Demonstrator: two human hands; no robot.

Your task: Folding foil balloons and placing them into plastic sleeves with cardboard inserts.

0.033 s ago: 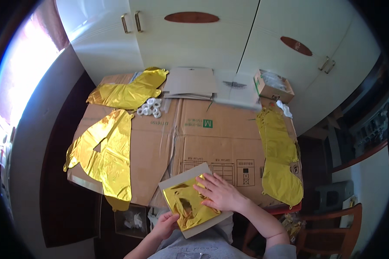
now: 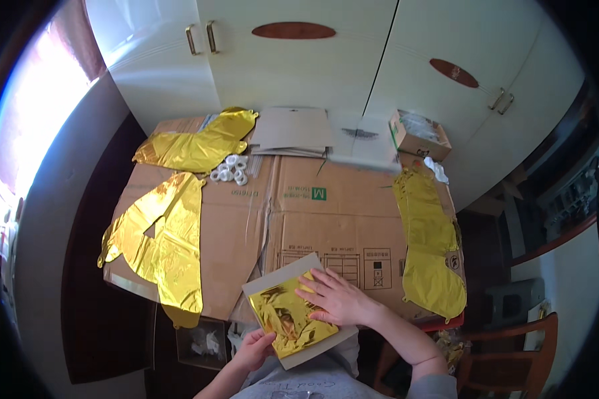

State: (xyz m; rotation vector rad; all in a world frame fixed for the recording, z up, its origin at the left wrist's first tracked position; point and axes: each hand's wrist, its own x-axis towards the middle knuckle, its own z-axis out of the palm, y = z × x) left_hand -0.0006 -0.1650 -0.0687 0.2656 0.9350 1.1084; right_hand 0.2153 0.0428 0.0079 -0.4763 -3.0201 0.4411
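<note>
Over the near edge of the table I hold a grey card (image 2: 254, 287) at a tilt, with a folded sheet of gold foil, likely a foil balloon (image 2: 291, 340), lying on it. My left hand (image 2: 255, 348) pinches the lower left edge of the foil and card, thumb on top and its other fingers partly hidden below. My right hand (image 2: 339, 299) rests flat on the foil's right part, fingers spread. To the left lies a gold A-shaped foil balloon (image 2: 180, 233). Another gold foil balloon (image 2: 196, 147) is behind it, and a long one (image 2: 427, 246) lies along the right side.
Flattened brown cardboard (image 2: 339, 226) covers the table. At the back are white ribbon rolls (image 2: 231, 169), a stack of grey cards (image 2: 291, 128), a clear plastic bag (image 2: 363, 136) and a small box of plastic packets (image 2: 419, 136). A wooden chair (image 2: 506, 356) stands at the lower right.
The foil's surface creases and reflections look different, flatter near the middle. Both hands keep nearly the same place, and the whole view has shifted slightly.
</note>
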